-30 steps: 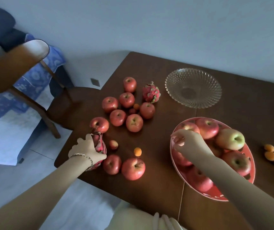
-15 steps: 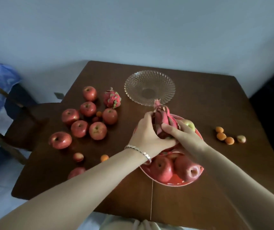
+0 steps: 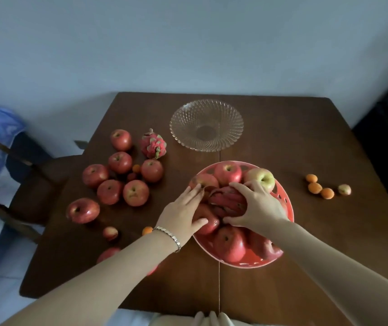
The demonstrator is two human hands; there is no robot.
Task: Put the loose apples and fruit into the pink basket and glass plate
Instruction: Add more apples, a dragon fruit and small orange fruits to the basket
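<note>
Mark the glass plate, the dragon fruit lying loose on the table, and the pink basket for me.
glass plate [image 3: 235,118]: head view, right-hand wall near the rim.
loose dragon fruit [image 3: 153,144]: head view, middle of its body.
pink basket [image 3: 284,203]: head view, bare right-hand wall.

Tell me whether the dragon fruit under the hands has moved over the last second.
Yes. The dragon fruit went rightward from the table's left edge into the pink basket, where the right hand grips it.

Both bare forearms reaching forward and converging, left hand [image 3: 182,214] palm down, fingers straight and together, thumb spread, bracelet [image 3: 168,235] at left wrist, right hand [image 3: 258,207] palm down, fingers curled over dragon fruit [image 3: 225,201], thumb on its near side.
</note>
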